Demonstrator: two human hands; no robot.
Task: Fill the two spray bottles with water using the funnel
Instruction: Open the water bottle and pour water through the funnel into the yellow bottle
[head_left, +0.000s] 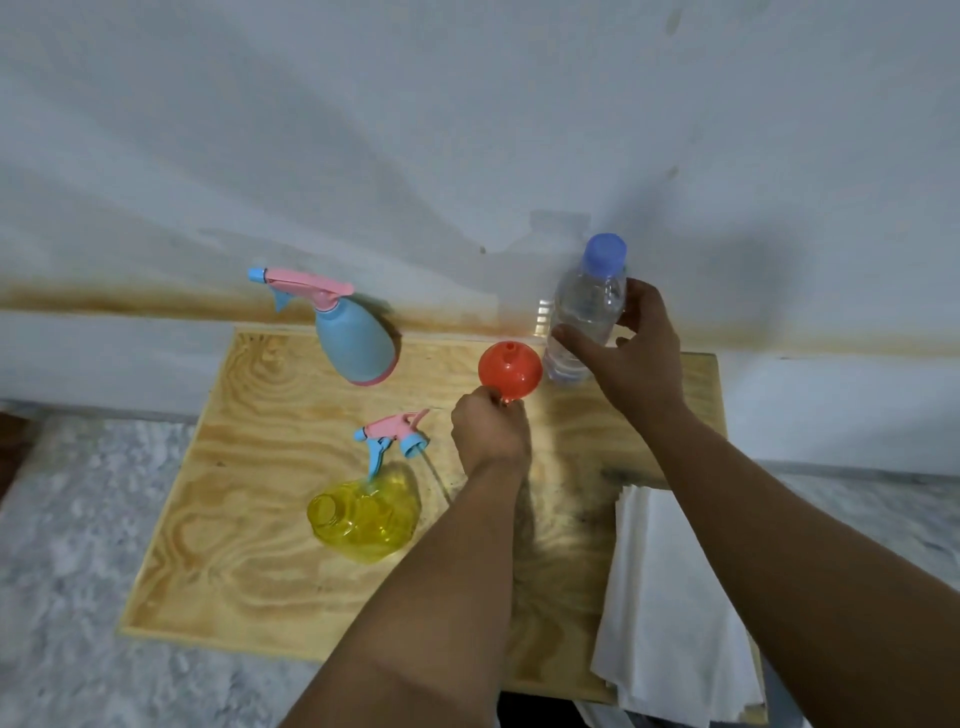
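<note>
Pale grainy plywood table (249, 545) under us, its near edge cut off by our forearms. Our left hand (488, 434) pinches the spout of the orange plastic funnel (510, 370), fingertips hidden. Our right hand (631, 353) wraps the clear, blue-capped water bottle (587, 306), upright at the back. The yellow translucent spray bottle (363, 512) stands open-necked, its pink-blue trigger head (395, 434) alongside. The blue egg-shaped sprayer (353, 338) stands capped.

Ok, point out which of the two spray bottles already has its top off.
The transparent yellow spray bottle: its neck is open and its pink-and-blue trigger head lies beside it on the board. The opaque blue spray bottle has its head on.
</note>
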